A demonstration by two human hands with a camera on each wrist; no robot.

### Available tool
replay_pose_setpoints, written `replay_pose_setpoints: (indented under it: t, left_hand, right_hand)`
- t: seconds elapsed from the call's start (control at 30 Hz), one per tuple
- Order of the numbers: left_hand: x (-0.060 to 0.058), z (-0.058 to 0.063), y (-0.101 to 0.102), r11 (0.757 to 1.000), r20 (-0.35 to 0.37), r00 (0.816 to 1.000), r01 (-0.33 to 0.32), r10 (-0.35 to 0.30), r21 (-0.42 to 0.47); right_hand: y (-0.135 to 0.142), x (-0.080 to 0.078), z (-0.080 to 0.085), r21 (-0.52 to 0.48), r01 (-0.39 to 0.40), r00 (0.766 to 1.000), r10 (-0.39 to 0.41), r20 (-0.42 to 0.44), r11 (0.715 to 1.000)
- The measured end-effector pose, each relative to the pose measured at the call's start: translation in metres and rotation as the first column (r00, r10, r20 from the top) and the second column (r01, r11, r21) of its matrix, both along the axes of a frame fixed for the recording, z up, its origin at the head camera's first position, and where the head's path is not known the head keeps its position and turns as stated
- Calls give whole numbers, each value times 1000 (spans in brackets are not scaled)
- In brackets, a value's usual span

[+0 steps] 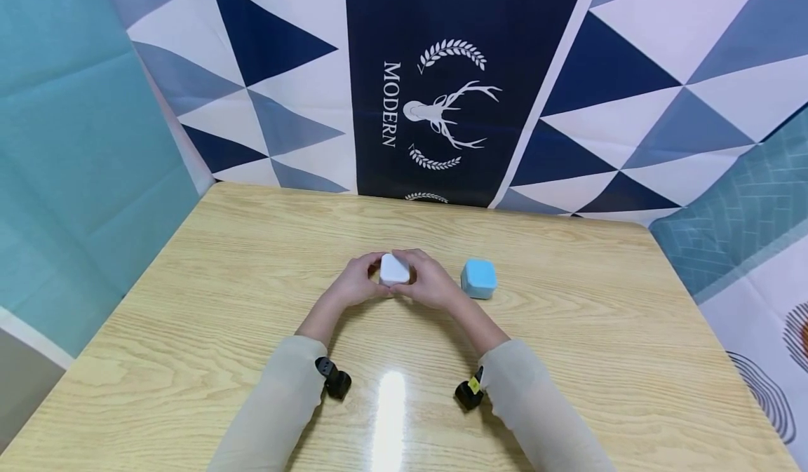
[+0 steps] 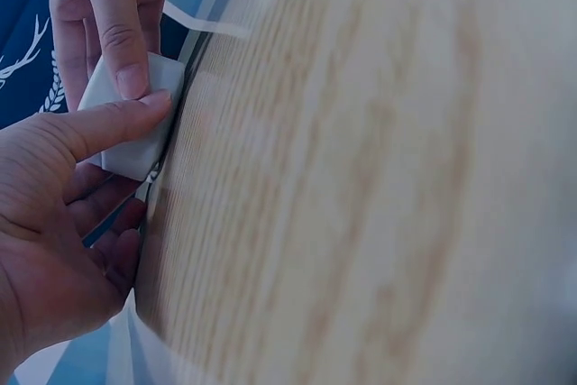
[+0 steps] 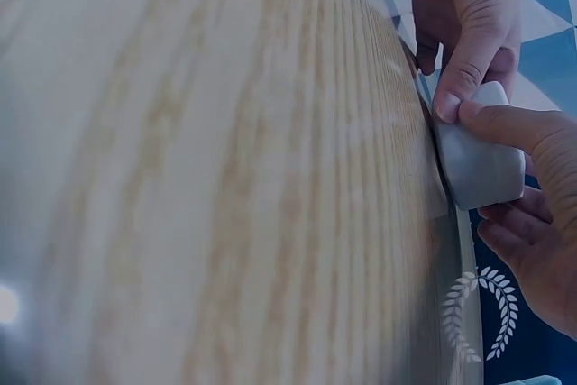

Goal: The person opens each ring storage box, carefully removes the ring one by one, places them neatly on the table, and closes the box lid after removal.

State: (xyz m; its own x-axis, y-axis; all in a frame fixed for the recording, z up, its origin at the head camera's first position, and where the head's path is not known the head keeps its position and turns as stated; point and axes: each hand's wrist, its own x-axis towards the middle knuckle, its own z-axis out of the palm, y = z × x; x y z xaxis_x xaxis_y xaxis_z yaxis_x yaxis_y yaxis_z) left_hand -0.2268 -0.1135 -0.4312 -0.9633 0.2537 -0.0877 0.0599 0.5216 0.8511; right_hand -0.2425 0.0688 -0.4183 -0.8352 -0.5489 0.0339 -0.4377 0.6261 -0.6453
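Observation:
A small white block (image 1: 394, 270) with rounded corners stands on the wooden table, between both hands. From its left side my left hand (image 1: 356, 284) grips it, thumb toward me and fingers on the far side. My right hand (image 1: 434, 284) holds the opposite side in the same way. Seen from the left wrist, the two thumb tips meet on the near face of the white block (image 2: 140, 152). The right wrist view also has both thumbs on that face. A light blue block (image 1: 479, 279) of similar shape sits just right of my right hand.
The wooden table (image 1: 208, 297) reaches back to a patterned cloth (image 1: 284, 65) with triangles and a deer print. A teal cloth (image 1: 57, 142) hangs at the left. Small black cameras (image 1: 334, 379) are strapped at both wrists, and a bright light reflection lies on the tabletop.

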Motion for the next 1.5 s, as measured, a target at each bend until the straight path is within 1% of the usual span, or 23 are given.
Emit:
replay_pose_setpoints:
  t: [0.33, 0.6, 0.83, 0.93, 1.2, 1.5]
  left_hand:
    - [1, 3, 0, 1000, -14, 1000, 16, -16, -22]
    - [1, 4, -1, 999, -18, 1000, 6, -7, -33]
    - [0, 4, 0, 998, -21, 1000, -8, 6, -57]
    - [0, 4, 0, 998, -26, 1000, -13, 11, -59]
    - [-1, 1, 0, 999, -37, 999, 3, -5, -51]
    - [0, -2, 0, 998, -34, 999, -11, 9, -56]
  right_hand:
    - [-2, -1, 1, -15, -24, 999, 23, -24, 1000]
    - [-2, -2, 5, 11, -40, 999, 40, -2, 999]
    - [-2, -4, 8, 11, -52, 999, 52, -9, 999]
    - [-2, -6, 8, 10, -55, 998, 55, -7, 998]
    - [-2, -7, 8, 2, -56, 998, 56, 16, 998]
    - [-1, -6, 8, -17, -72, 996, 73, 41, 997]
